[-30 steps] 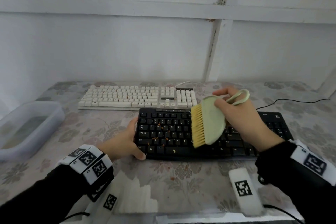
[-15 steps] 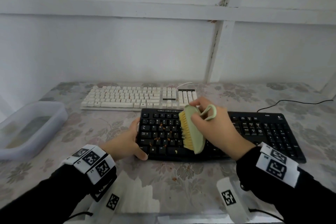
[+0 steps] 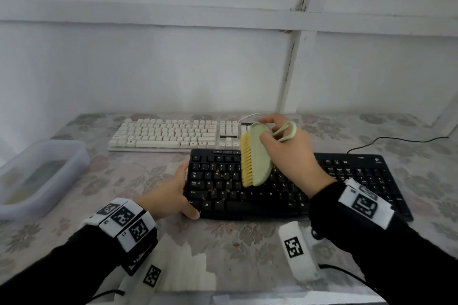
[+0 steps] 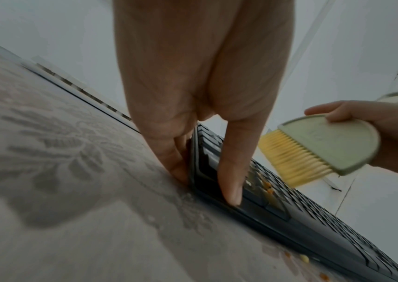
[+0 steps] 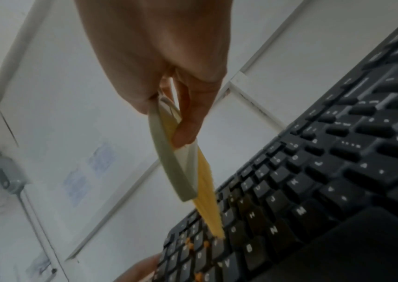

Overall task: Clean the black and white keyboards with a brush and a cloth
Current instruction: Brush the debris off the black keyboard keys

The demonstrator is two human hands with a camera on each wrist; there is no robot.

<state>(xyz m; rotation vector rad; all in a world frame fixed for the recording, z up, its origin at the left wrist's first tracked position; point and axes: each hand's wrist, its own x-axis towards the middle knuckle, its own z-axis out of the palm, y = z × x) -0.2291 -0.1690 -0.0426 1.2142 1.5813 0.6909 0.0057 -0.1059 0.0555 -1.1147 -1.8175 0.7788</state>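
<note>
A black keyboard [image 3: 285,193] lies in front of me with orange crumbs [image 3: 218,182] scattered on its left keys. My right hand [image 3: 290,153] grips a pale green brush [image 3: 259,156] with yellow bristles [image 3: 246,161], held over the upper left keys, bristles pointing left. In the right wrist view the brush [image 5: 176,171] has its bristle tips just above the keys [image 5: 289,190]. My left hand [image 3: 171,195] holds the keyboard's left end, thumb on its front corner; the left wrist view shows the fingers [image 4: 231,171] pinching that black keyboard's edge [image 4: 253,202]. A white keyboard [image 3: 173,135] lies behind.
A translucent plastic tub [image 3: 37,176] sits at the left on the flowered tablecloth [image 3: 247,242]. A black cable [image 3: 396,141] runs off to the right behind the black keyboard. Crumbs [image 3: 235,244] lie on the cloth in front. A white wall stands close behind.
The brush swept left and down across the black keyboard's keys, then came back up and slightly right to the upper rows. The left hand stayed on the keyboard's left end.
</note>
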